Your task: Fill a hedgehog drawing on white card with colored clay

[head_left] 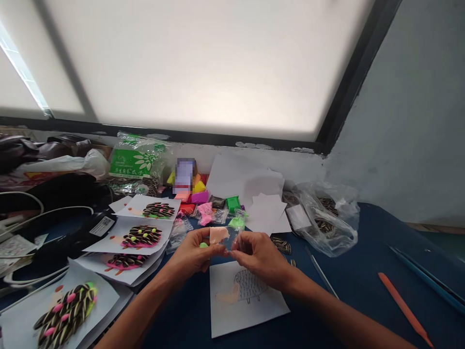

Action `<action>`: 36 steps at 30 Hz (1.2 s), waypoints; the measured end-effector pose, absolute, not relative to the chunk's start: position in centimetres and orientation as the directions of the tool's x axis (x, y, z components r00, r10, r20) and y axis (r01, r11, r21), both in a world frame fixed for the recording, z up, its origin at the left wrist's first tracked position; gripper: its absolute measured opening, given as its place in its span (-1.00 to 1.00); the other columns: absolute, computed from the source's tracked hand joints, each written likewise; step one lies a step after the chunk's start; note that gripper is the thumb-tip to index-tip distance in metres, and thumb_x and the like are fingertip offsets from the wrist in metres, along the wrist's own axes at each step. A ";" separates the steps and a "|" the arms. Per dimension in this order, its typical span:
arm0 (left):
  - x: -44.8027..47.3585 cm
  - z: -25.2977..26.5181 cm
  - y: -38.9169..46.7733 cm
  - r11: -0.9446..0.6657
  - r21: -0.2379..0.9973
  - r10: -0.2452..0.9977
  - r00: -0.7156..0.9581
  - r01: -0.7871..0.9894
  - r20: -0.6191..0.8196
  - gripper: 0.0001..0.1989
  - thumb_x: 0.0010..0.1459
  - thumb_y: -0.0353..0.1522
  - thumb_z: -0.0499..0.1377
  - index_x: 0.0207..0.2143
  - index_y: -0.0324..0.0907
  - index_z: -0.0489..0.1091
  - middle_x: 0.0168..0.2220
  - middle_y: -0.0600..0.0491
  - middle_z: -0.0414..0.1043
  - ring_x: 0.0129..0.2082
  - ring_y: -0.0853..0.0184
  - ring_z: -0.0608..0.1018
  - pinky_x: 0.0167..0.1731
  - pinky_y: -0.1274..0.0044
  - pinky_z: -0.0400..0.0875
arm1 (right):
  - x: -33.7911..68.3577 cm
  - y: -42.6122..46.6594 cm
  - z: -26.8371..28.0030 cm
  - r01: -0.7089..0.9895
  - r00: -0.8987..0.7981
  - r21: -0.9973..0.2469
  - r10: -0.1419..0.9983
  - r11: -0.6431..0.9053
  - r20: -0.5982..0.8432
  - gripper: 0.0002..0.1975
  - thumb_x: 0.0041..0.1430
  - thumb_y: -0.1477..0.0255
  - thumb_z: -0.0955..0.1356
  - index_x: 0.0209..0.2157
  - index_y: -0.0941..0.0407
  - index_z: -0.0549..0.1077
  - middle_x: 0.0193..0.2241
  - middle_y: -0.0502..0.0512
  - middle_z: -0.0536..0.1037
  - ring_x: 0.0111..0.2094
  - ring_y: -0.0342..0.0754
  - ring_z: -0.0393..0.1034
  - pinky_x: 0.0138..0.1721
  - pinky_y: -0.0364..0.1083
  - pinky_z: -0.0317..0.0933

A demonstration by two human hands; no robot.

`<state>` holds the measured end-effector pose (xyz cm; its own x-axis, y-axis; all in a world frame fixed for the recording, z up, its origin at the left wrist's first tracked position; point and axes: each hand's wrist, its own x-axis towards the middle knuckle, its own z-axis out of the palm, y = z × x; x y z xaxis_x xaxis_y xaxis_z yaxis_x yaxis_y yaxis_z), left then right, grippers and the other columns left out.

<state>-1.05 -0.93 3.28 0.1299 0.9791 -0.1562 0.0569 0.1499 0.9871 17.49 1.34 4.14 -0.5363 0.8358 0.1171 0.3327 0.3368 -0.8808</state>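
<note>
Both hands hold a small clear plastic packet of peach modelling clay (pixel 219 235) over the table. My left hand (pixel 198 249) pinches the packet's left side, where the clay lies. Thumb and fingers of my right hand (pixel 259 254) grip the clear right edge of the wrapper. Below them lies a white sheet of paper (pixel 232 320) with a hedgehog drawn in pen. Peach clay (pixel 228 294) covers the face part of that drawing. A bit of light green clay (pixel 204 245) shows beside my left fingers.
Finished seed hedgehog pictures (pixel 141 237) overlap at left. Several coloured clay packets (pixel 205 213) lie behind my hands, near a green seed bag (pixel 134 162). Right of them are blank papers (pixel 265 213), a clear bag of seeds (pixel 327 218), a metal tool (pixel 322 272) and an orange tool (pixel 405 308).
</note>
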 end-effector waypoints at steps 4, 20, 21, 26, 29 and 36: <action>-1.2 3.4 -1.0 0.121 0.989 0.978 0.158 0.088 -0.133 -0.63 -0.12 -0.18 0.33 -0.33 -0.26 0.41 -0.51 0.10 0.53 -0.76 0.58 0.23 -0.77 0.68 0.08 | 17.4 1.5 3.8 0.307 -0.573 -0.890 0.812 0.337 0.110 -0.88 0.11 0.56 0.34 -0.49 0.15 0.49 -0.57 -0.08 0.40 -0.54 -0.21 0.21 -0.51 -0.20 0.09; -2.1 3.7 -0.9 0.139 0.975 0.967 0.190 0.173 -0.171 -0.59 -0.12 -0.13 0.32 -0.33 -0.25 0.39 -0.48 0.07 0.54 -0.73 0.56 0.24 -0.74 0.66 0.09 | 18.3 1.8 4.9 0.294 -0.548 -0.906 0.830 0.304 0.101 -0.86 0.15 0.46 0.38 -0.46 0.12 0.35 -0.54 -0.08 0.35 -0.52 -0.19 0.23 -0.49 -0.19 0.11; -2.1 3.8 -0.9 0.138 0.975 0.966 0.195 0.173 -0.171 -0.59 -0.12 -0.12 0.32 -0.33 -0.25 0.39 -0.48 0.06 0.55 -0.73 0.56 0.24 -0.74 0.66 0.09 | 18.4 1.9 4.9 0.293 -0.551 -0.909 0.829 0.297 0.093 -0.85 0.13 0.45 0.39 -0.47 0.13 0.35 -0.54 -0.08 0.36 -0.52 -0.18 0.24 -0.50 -0.18 0.12; -2.3 3.7 -0.9 0.185 0.966 0.964 0.157 0.179 -0.214 -0.53 -0.15 -0.11 0.32 -0.27 -0.25 0.37 -0.45 0.03 0.57 -0.74 0.56 0.24 -0.74 0.65 0.07 | 18.6 2.3 5.0 0.283 -0.522 -0.921 0.849 0.267 0.086 -0.89 0.12 0.46 0.39 -0.46 0.14 0.40 -0.52 -0.05 0.40 -0.50 -0.17 0.28 -0.47 -0.17 0.17; -2.5 3.3 -0.7 0.191 0.964 0.968 0.126 0.185 -0.216 -0.50 -0.15 -0.07 0.30 -0.27 -0.24 0.34 -0.43 0.01 0.57 -0.76 0.56 0.23 -0.74 0.65 0.05 | 18.5 2.4 5.2 0.264 -0.492 -0.932 0.866 0.247 0.090 -0.89 0.12 0.47 0.38 -0.46 0.14 0.39 -0.53 -0.06 0.39 -0.50 -0.18 0.28 -0.46 -0.18 0.20; -2.1 2.0 -0.2 0.122 0.844 0.985 0.042 0.522 -0.169 -0.71 0.06 -0.17 0.10 -0.25 -0.18 0.28 -0.46 0.04 0.52 -0.70 0.40 0.36 -0.69 0.58 0.11 | 18.5 0.0 5.1 0.264 -0.598 -0.942 0.801 0.209 0.010 -0.95 0.18 0.51 0.34 -0.37 0.13 0.43 -0.43 0.01 0.56 -0.44 -0.14 0.40 -0.40 -0.16 0.29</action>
<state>-2.06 -0.21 1.98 0.0417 0.9848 -0.1685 0.5217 0.1224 0.8443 18.53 -0.05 5.06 -0.5984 0.8012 0.0099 0.2639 0.2088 -0.9417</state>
